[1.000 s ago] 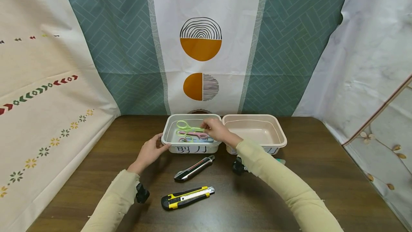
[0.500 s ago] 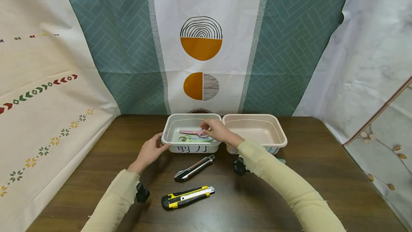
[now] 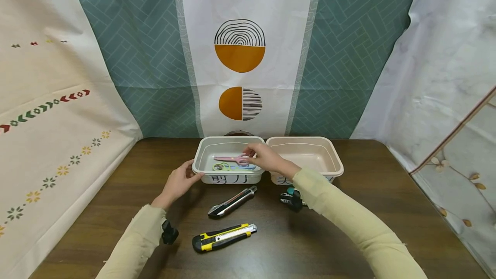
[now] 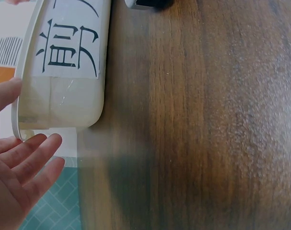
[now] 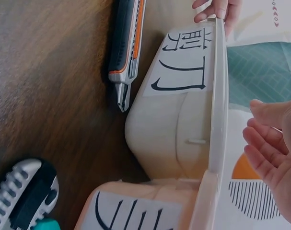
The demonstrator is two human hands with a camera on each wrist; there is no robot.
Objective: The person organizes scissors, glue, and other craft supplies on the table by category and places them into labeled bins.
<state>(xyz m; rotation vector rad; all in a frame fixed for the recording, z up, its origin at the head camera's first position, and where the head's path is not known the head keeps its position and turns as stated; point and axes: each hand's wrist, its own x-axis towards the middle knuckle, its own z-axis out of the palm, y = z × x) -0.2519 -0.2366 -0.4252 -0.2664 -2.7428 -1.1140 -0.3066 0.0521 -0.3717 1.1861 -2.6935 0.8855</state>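
Note:
My left hand (image 3: 179, 183) grips the near left corner of a whitish plastic tub (image 3: 197, 171), thumb on its rim and fingers outside the wall. Pink scissors (image 3: 228, 158) and green-handled scissors (image 3: 221, 166) lie in this tub, with something bluish beside them. Over the tub's right side hovers my right hand (image 3: 267, 158), close to the pink scissors' handles. In the right wrist view its fingers (image 5: 262, 158) are loosely bent and apart from the thumb, with nothing seen between them. Black lettering on a white label (image 4: 68, 43) marks the tub's front.
A beige tub (image 3: 337, 162) adjoins on the right. On the wooden table lie a black-and-silver utility knife (image 3: 231, 203), a yellow-and-black utility knife (image 3: 224, 237), and a grey, black and teal cutter (image 5: 35, 191) partly behind my right wrist's camera. Patterned cloth hangs behind.
The green scissors, earlier lying across the pink ones beside my right hand, have dropped toward the tub's front. My right hand has shifted slightly right. My left hand keeps its place.

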